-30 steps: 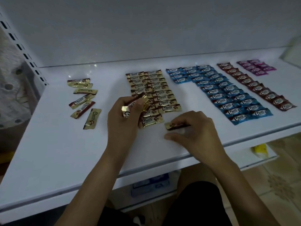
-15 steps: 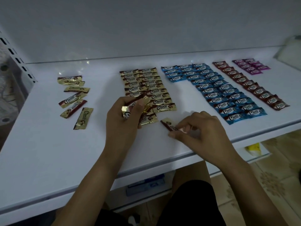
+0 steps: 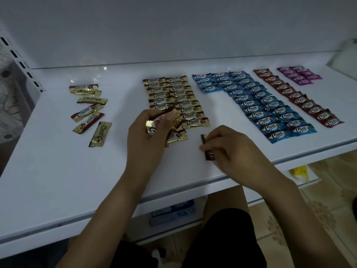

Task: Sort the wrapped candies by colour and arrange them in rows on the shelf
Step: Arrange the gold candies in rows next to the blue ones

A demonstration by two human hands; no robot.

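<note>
While both hands work over the white shelf (image 3: 58, 171), the head view shows the sorted candies laid out in colour groups. Left hand (image 3: 148, 138): grip clenched around a small bunch of gold candies (image 3: 151, 127), held just above the near end of the gold rows (image 3: 173, 97). Gold rows: two columns side by side, running from the back of the shelf toward the front edge, wrappers overlapping slightly. Right hand (image 3: 229, 147): grip pinched on a single gold-and-brown candy (image 3: 208, 151), which is tilted on end with its lower tip at or touching the shelf surface, just right of the gold rows' near end.

Loose gold candies (image 3: 88, 109) lie at the left part of the shelf, well apart from the rows, at mixed angles. Blue rows (image 3: 260, 105) sit right of the gold ones: two long columns plus a short third column at the back left. Brown row (image 3: 297, 97) runs as one diagonal column to the right of the blue. Purple candies (image 3: 299, 75) form a short double column at the far right rear.

Lighting dim; wrapper print legible as "Choco" on nearer pieces only. Tiled floor (image 3: 328, 200) visible below the shelf edge.
</note>
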